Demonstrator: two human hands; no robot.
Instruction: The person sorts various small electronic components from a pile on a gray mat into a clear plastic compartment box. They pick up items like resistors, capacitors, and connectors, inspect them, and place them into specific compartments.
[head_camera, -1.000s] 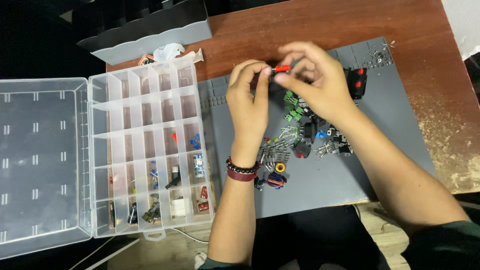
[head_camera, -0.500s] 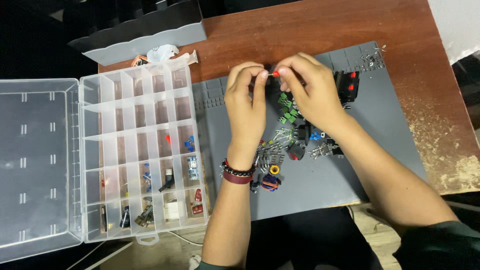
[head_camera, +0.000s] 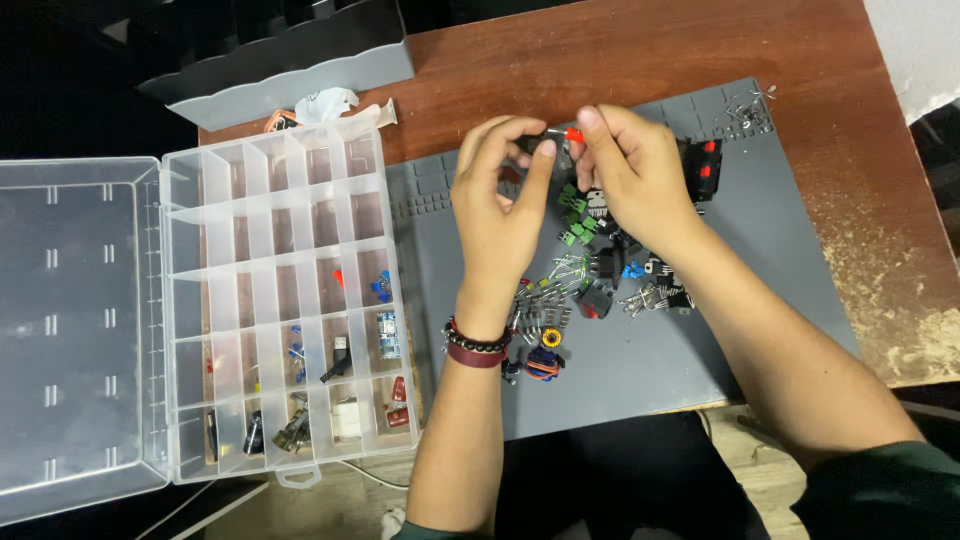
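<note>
pinching together above the grey work mat (head_camera: 760, 300), the left hand (head_camera: 500, 205) and the right hand (head_camera: 635, 170) share one small black part with a red tip (head_camera: 562, 137), held between the fingertips of both. the left thumb and forefinger close on its dark end, the right thumb and forefinger close on the red end; what kind of part it is stays hard to tell at this size, perhaps a small switch. a dark beaded bracelet (head_camera: 477, 347) sits on the left wrist.

below the hands, a loose pile of electronic parts (head_camera: 590, 280) lies on the mat: green terminal blocks (head_camera: 574, 215), a blue piece, black pieces, bare-legged components, and a small wound coil (head_camera: 545, 360) near the left forearm. a black block with red buttons (head_camera: 705, 165) rests just beside the right hand.

to the left, a clear compartment box (head_camera: 270, 300) stands open on the wooden table (head_camera: 620, 50), its lid (head_camera: 75, 330) laid flat; only some lower compartments hold small parts. a grey tray (head_camera: 290, 75) lies at the table's far edge, with a crumpled plastic bag (head_camera: 325, 103) just in front of it.
</note>
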